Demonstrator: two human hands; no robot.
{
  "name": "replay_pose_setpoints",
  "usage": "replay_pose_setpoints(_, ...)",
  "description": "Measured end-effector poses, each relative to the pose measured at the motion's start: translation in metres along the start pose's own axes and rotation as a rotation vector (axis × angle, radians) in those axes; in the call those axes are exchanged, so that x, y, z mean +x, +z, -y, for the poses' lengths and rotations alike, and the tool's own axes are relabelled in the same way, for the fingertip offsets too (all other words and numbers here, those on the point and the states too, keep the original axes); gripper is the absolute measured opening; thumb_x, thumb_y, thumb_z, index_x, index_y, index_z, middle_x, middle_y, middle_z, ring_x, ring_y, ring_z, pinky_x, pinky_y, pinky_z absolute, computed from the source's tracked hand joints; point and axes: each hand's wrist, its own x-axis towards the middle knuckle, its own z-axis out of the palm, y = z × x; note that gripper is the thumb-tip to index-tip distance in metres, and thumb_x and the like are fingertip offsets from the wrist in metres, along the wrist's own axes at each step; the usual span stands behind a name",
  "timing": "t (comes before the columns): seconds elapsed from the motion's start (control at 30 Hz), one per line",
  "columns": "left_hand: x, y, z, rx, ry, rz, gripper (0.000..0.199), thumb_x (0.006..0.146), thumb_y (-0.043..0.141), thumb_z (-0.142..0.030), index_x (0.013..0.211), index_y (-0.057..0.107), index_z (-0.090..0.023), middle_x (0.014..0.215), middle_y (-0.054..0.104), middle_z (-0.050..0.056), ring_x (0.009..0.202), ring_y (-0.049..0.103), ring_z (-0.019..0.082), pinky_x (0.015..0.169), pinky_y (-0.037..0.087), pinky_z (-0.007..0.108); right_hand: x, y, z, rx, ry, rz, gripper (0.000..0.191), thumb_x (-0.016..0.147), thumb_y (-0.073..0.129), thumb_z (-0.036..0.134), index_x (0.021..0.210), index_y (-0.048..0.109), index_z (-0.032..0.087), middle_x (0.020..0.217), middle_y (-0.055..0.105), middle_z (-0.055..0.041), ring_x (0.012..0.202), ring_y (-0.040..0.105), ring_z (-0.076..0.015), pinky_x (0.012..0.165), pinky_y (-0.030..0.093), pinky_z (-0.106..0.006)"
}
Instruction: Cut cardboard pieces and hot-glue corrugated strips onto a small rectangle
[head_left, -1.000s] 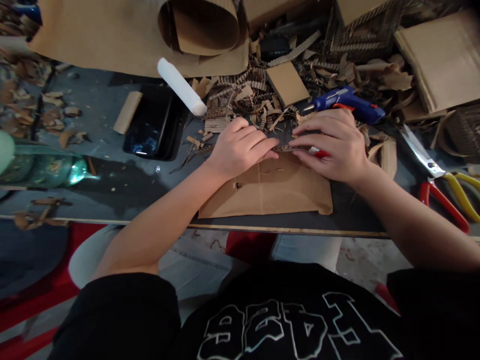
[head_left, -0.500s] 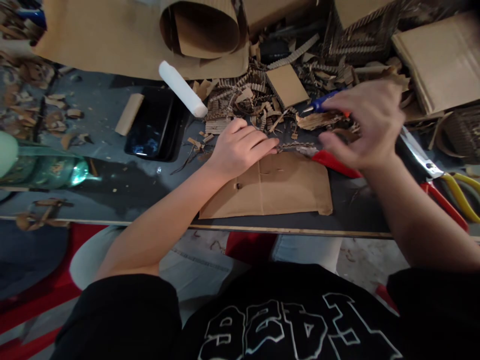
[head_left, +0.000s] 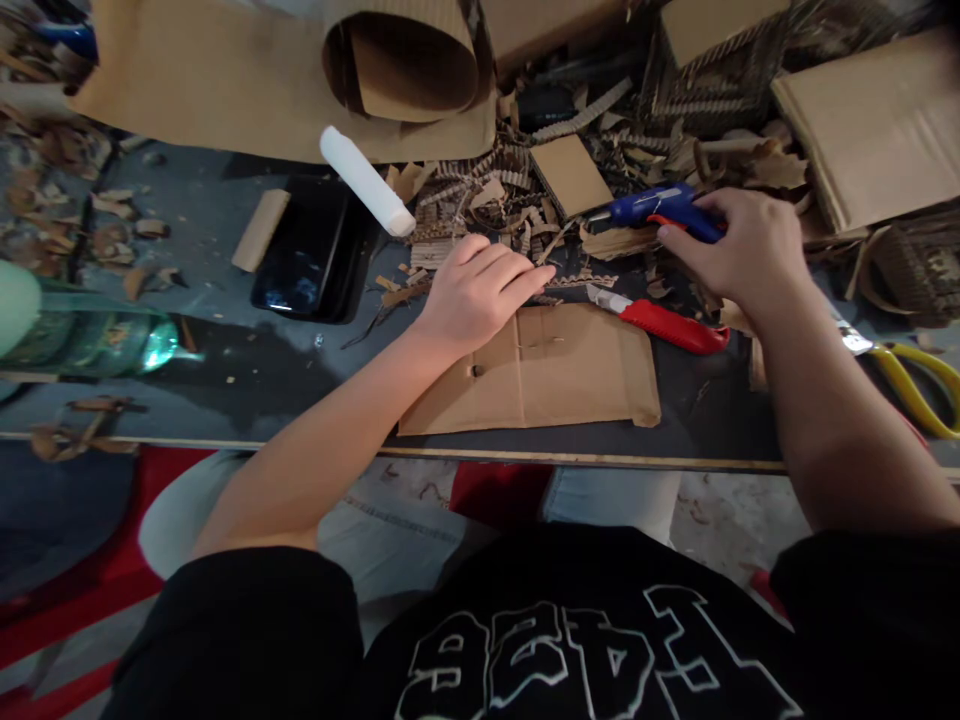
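Observation:
My left hand (head_left: 480,295) lies with its fingers spread a little, over the top edge of a flat brown cardboard piece (head_left: 577,375) near the table's front edge. To the right, my right hand (head_left: 750,240) has its thumb and fingers around the handle end of a blue glue gun (head_left: 660,205), whose tip points left above cardboard scraps. A red utility knife (head_left: 671,325) lies just past the cardboard's upper right corner, its blade pointing left. Below my right hand it touches nothing of mine.
A white tube (head_left: 367,180) and a black phone (head_left: 304,250) lie left of the scraps. Yellow-handled scissors (head_left: 911,385) sit by my right forearm. A green bottle (head_left: 97,330) lies at far left; a rolled cardboard sheet (head_left: 210,80) is at the back.
My right hand has moved slightly right and down and closed on the glue gun, which now shows more fully. The red knife is uncovered. My left hand has stayed in place.

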Motion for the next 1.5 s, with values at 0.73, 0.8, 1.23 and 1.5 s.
replay_pose_setpoints(0.73, -0.003, -0.003, 0.005, 0.043, -0.042, -0.007, 0.036, 0.106, 0.042, -0.047, 0.106, 0.069, -0.022, 0.078, 0.071, 0.003, 0.079, 0.068, 0.020, 0.083, 0.050, 0.040, -0.030, -0.001, 0.019, 0.175, -0.219, -0.410, 0.031, 0.073, 0.068, 0.044, 0.090, 0.058, 0.020, 0.086, 0.066, -0.0077, 0.079, 0.062, -0.0224, 0.073, 0.049, -0.037)
replay_pose_setpoints(0.8, -0.004, -0.003, 0.005, 0.052, -0.049, -0.017, 0.035, 0.105, 0.044, -0.048, 0.107, 0.068, -0.022, 0.078, 0.071, 0.003, 0.079, 0.068, 0.020, 0.082, 0.050, 0.040, -0.033, -0.002, 0.022, 0.150, -0.239, -0.381, 0.030, 0.075, 0.069, 0.044, 0.091, 0.060, 0.020, 0.090, 0.069, -0.0095, 0.086, 0.066, -0.0254, 0.077, 0.051, -0.039)
replay_pose_setpoints(1.23, -0.003, -0.004, 0.002, 0.073, -0.066, -0.032, 0.032, 0.105, 0.046, -0.044, 0.104, 0.069, -0.022, 0.075, 0.070, 0.003, 0.076, 0.067, 0.020, 0.078, 0.049, 0.040, -0.039, -0.005, 0.032, 0.092, -0.251, -0.348, 0.029, 0.077, 0.066, 0.042, 0.093, 0.063, 0.018, 0.094, 0.073, -0.0120, 0.091, 0.071, -0.0299, 0.074, 0.051, -0.039)
replay_pose_setpoints(1.5, -0.004, -0.002, 0.004, 0.005, -0.100, 0.029, 0.038, 0.105, 0.044, -0.048, 0.110, 0.070, -0.021, 0.082, 0.072, 0.005, 0.084, 0.069, 0.022, 0.087, 0.047, 0.043, -0.037, -0.003, 0.031, 0.037, -0.243, -0.337, 0.029, 0.079, 0.066, 0.044, 0.088, 0.058, 0.018, 0.092, 0.072, -0.0102, 0.090, 0.070, -0.0280, 0.073, 0.052, -0.038)
